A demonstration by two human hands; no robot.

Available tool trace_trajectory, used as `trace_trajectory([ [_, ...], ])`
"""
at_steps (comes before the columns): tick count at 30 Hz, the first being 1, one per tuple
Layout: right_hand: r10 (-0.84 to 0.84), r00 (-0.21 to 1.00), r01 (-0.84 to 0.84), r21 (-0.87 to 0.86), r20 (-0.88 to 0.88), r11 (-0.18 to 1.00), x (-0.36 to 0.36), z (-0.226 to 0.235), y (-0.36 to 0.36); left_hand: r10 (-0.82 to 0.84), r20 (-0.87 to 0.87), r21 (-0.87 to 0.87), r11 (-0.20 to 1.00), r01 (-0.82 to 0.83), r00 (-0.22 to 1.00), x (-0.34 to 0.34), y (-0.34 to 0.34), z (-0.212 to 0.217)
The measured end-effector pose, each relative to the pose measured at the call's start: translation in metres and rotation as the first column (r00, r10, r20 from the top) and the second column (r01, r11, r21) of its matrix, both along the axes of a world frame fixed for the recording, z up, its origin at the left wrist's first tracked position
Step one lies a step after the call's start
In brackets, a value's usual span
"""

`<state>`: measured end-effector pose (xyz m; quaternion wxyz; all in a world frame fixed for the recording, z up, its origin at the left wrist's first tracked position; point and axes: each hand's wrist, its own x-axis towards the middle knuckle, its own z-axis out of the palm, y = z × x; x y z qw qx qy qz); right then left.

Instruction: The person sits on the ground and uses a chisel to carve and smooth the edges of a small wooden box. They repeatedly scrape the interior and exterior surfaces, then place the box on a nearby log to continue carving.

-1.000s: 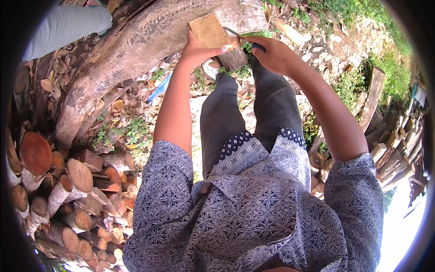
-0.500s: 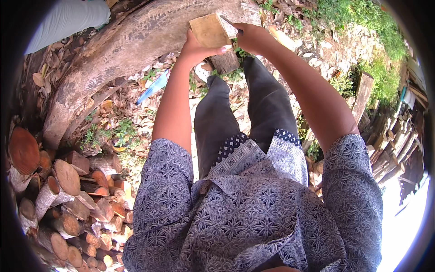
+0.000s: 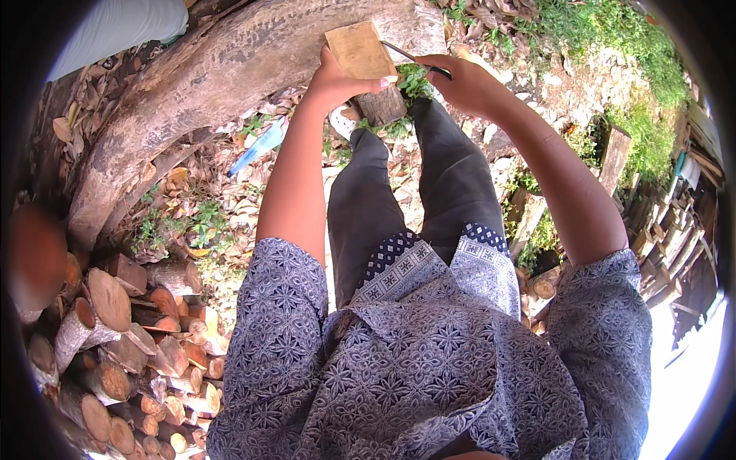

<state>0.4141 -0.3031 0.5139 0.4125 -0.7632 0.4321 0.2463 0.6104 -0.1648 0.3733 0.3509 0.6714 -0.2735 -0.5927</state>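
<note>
My left hand (image 3: 337, 80) grips a pale, flat-faced block of wood (image 3: 359, 50), holding it upright against a big fallen log (image 3: 215, 84). My right hand (image 3: 464, 80) is closed on the dark handle of a blade (image 3: 410, 57), whose thin metal edge reaches toward the block's right side. A short round stump (image 3: 381, 107) stands just under the block, between my knees. My dark trousers and patterned shirt fill the lower middle of the view.
A stack of cut firewood (image 3: 115, 345) lies at lower left. Dry leaves and a blue scrap (image 3: 257, 146) cover the ground. Planks and timber (image 3: 659, 230) pile up at right. Another person's pale sleeve (image 3: 115, 27) shows at top left.
My right hand with the blade went to the block's top edge and has drawn back to the right. The left hand keeps its hold on the block.
</note>
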Motion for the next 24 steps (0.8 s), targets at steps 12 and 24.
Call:
trace_trajectory([
  [12, 0.069, 0.973, -0.081, -0.045, -0.22, 0.996, 0.066, -0.057, -0.028, 0.005, 0.0, -0.019, 1.0, -0.005, 1.0, 0.001, -0.002, -0.009],
  [24, 0.084, 0.977, -0.081, 0.025, -0.194, 0.996, 0.037, 0.01, -0.022, 0.017, 0.0, -0.021, 1.0, -0.017, 1.0, 0.0, 0.0, 0.003],
])
